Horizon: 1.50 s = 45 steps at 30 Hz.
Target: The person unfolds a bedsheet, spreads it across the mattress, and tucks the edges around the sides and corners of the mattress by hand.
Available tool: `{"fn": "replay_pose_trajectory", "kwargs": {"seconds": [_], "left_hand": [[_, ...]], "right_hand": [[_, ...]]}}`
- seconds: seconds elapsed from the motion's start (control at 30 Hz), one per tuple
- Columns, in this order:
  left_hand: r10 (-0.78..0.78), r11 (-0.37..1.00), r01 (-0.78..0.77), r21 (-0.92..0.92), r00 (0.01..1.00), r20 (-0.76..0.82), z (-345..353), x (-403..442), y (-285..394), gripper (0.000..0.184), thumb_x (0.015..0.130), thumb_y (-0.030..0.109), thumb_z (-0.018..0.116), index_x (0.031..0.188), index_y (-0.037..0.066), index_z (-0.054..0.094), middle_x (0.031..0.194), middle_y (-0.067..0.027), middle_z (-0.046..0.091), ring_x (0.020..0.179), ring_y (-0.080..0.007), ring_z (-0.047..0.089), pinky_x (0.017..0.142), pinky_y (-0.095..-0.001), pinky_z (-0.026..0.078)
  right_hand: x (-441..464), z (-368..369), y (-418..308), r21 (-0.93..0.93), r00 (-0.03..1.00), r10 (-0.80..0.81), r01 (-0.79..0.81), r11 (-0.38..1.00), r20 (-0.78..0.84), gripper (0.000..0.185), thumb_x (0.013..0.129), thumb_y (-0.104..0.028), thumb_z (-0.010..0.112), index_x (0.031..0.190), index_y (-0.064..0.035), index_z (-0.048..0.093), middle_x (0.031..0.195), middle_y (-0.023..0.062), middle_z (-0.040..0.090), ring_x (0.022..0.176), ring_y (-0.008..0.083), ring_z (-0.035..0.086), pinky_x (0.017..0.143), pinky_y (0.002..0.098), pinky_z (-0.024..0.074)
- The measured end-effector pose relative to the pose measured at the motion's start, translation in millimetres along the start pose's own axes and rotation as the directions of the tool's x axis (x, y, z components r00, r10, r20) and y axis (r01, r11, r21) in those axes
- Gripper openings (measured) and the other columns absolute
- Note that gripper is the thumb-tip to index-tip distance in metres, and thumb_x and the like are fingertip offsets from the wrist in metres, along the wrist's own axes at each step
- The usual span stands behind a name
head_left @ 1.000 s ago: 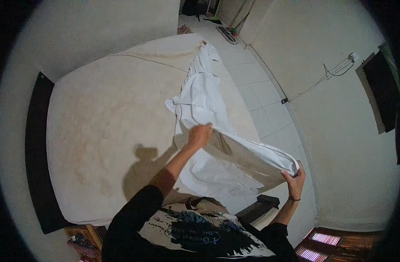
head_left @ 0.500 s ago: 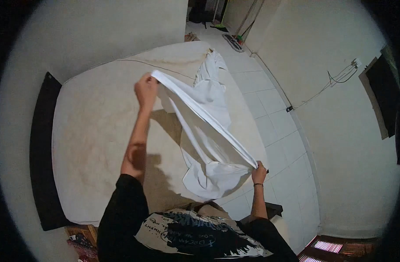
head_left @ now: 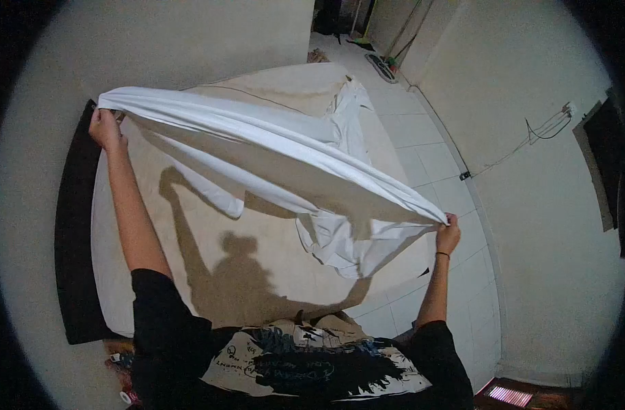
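Note:
A white bed sheet is stretched taut between my two hands, above a bare, stained mattress. My left hand is closed around one end of the sheet's edge, over the far left of the mattress near the headboard. My right hand grips the other end, out past the mattress's right side above the floor. Below the taut edge, the sheet hangs in loose folds, and part of it lies bunched on the mattress toward the far right corner. My shadow falls across the mattress.
A dark headboard stands along the mattress's left end. White floor tiles run down the right side. Beyond them, a cable hangs on the wall. A mop rests on the floor at the back.
My left hand has swept far left toward the headboard, pulling the sheet out wide. My right hand has moved slightly right and up, still gripping its end.

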<state>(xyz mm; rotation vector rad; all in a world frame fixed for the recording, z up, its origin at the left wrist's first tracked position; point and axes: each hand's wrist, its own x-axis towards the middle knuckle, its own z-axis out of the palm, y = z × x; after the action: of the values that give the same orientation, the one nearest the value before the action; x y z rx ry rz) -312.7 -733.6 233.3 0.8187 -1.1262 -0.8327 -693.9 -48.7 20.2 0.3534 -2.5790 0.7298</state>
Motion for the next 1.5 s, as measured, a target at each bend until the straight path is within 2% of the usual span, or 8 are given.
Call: {"fn": "replay_pose_trajectory", "kwargs": {"seconds": [0.4,0.6,0.7,0.77,1.0,1.23,1.4,1.5], "left_hand": [[0.210,0.842,-0.252,0.476,0.968,0.140,-60,24,-14,0.029,0.089,0.018,0.050,0.109,-0.002,0.060,0.101,-0.0146,0.063,0.088,-0.0209,0.063,0.077,-0.0314,0.050],[0.149,0.566,-0.317,0.761,0.947,0.283,-198,-40,-147,0.027,0.081,0.020,0.054,0.079,-0.008,0.057,0.075,-0.0224,0.058,0.067,-0.0322,0.055,0.065,-0.0407,0.042],[0.048,0.404,-0.407,0.819,0.904,0.425,-294,-119,-216,0.028,0.079,0.015,0.060,0.067,-0.006,0.045,0.060,-0.0054,0.041,0.059,-0.0144,0.040,0.053,-0.0339,0.037],[-0.033,0.324,-0.319,0.891,0.937,0.348,-364,-170,-279,0.037,0.079,0.018,0.062,0.058,-0.006,0.044,0.052,-0.0117,0.046,0.050,-0.0205,0.038,0.050,-0.0375,0.037],[-0.441,0.264,-0.148,0.953,0.860,0.256,-467,-275,-259,0.019,0.077,0.016,0.059,0.084,0.000,0.066,0.077,-0.0170,0.064,0.064,-0.0289,0.061,0.063,-0.0375,0.050],[-0.589,0.694,0.220,0.685,0.722,0.364,-485,-271,-311,0.040,0.074,0.017,0.064,0.111,0.004,0.061,0.095,-0.0160,0.062,0.089,-0.0265,0.059,0.080,-0.0368,0.047],[-0.554,0.546,-0.283,0.788,0.584,0.594,-400,-287,-276,0.038,0.080,0.023,0.064,0.110,0.000,0.058,0.106,-0.0180,0.060,0.101,-0.0312,0.056,0.090,-0.0380,0.044],[-0.523,0.797,-0.054,0.601,0.436,0.732,-292,-333,-225,0.041,0.077,0.027,0.070,0.109,0.004,0.059,0.116,-0.0156,0.056,0.111,-0.0286,0.051,0.096,-0.0368,0.039]], "right_hand": [[52,-37,0,0.540,0.989,0.106,-0.033,0.841,-0.105,0.019,0.090,-0.011,0.047,0.100,0.0021,0.057,0.088,0.0043,0.057,0.081,0.0148,0.052,0.075,0.0259,0.0417],[2,-71,-1,0.106,0.940,0.019,-0.059,0.993,0.342,0.038,0.081,-0.025,0.063,0.102,0.0066,0.057,0.092,0.0173,0.062,0.087,0.0244,0.059,0.078,0.0348,0.0454],[-41,-64,29,-0.039,0.904,-0.165,0.196,0.980,0.394,0.037,0.072,-0.024,0.070,0.097,0.0009,0.059,0.089,0.0152,0.063,0.082,0.0286,0.061,0.074,0.0369,0.0479],[-67,-55,53,-0.113,0.855,-0.247,0.331,0.937,0.457,0.030,0.068,-0.018,0.071,0.092,-0.0046,0.060,0.086,0.0131,0.064,0.078,0.0308,0.061,0.070,0.0388,0.0492],[-114,-31,71,-0.098,0.628,-0.146,0.337,0.936,0.764,0.031,0.065,-0.012,0.069,0.094,-0.0054,0.058,0.090,0.0152,0.063,0.084,0.0353,0.060,0.072,0.0416,0.0492],[-111,-4,29,0.133,0.491,-0.258,0.275,0.952,0.832,0.022,0.070,-0.006,0.063,0.090,0.0007,0.057,0.086,0.0168,0.064,0.082,0.0299,0.063,0.073,0.0362,0.0496],[-110,-1,-13,0.287,0.436,-0.384,0.274,0.918,0.814,0.021,0.074,-0.008,0.056,0.091,0.0037,0.059,0.082,0.0155,0.065,0.075,0.0253,0.062,0.071,0.0347,0.0488],[-126,11,-73,0.305,0.325,-0.331,0.128,0.944,0.886,0.031,0.073,-0.011,0.053,0.101,0.0039,0.060,0.094,0.0198,0.064,0.086,0.0327,0.062,0.078,0.0368,0.0485]]}}
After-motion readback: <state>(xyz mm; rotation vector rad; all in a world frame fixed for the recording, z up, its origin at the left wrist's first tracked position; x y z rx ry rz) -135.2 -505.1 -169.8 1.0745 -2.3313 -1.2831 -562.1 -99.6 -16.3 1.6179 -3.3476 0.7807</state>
